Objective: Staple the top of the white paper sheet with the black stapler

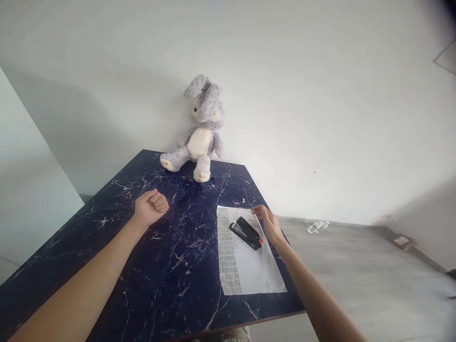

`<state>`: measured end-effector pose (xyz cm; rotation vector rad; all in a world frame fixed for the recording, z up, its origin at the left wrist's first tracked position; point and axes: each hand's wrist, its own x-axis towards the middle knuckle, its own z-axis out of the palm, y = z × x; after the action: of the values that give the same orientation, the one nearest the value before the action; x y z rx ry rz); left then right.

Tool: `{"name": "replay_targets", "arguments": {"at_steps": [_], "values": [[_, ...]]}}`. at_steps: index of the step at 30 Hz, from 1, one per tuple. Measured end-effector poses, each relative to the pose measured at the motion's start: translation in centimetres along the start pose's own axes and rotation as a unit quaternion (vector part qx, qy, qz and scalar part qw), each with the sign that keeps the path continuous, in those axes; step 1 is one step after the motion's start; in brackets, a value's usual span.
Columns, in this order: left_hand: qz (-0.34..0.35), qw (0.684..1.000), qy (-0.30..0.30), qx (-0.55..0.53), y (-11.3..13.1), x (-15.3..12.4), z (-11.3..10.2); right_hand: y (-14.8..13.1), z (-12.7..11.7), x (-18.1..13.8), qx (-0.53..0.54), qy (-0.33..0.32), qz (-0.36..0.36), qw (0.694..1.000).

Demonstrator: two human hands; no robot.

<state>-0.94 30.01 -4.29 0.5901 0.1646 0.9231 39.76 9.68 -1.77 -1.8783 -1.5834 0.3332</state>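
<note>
My left hand is closed in a fist over the left part of the table, with nothing showing in it. My right hand has its fingers stretched out at the top right corner of a paper sheet. Its fingertips overlap the sheet's edge; whether they press on it I cannot tell. The sheet lies flat, with a column of grey printed or written marks down its left side. On it rests a black stapler with an orange-red spot at one end, just left of my right hand and apart from it.
A grey plush rabbit sits at the table's far end against the white wall. Near the sheet's top edge is a tiny pale object. The dark blue marbled table ends right of the sheet. Clear plastic lies on the floor.
</note>
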Motion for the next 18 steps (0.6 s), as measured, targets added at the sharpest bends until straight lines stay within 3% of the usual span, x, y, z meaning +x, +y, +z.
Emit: {"name": "replay_targets", "arguments": {"at_steps": [2, 5, 7, 9, 14, 18], "values": [[-0.001, 1.0, -0.024, -0.001, 0.1, 0.1, -0.3, 1.3, 0.3, 2.4, -0.077, 0.039, -0.03, 0.996], [0.015, 0.999, -0.028, 0.013, 0.9, -0.2, -0.6, 2.7, 2.7, 5.5, -0.172, -0.05, -0.072, 0.981], [0.07, 0.997, -0.004, 0.023, 2.1, -0.8, -0.9, 3.0, 4.9, 6.5, -0.221, -0.108, -0.061, 0.967], [0.164, 0.986, 0.02, 0.023, 3.8, -1.7, -1.4, 2.4, 7.2, 7.0, -0.26, -0.127, -0.037, 0.956], [0.418, 0.908, 0.008, -0.006, 8.2, -4.6, -3.1, -2.5, 12.0, 7.0, -0.28, -0.128, -0.018, 0.951], [0.504, 0.863, 0.019, 0.007, 10.2, -6.0, -4.2, -9.1, 16.6, 7.7, -0.24, -0.15, -0.053, 0.958]]}}
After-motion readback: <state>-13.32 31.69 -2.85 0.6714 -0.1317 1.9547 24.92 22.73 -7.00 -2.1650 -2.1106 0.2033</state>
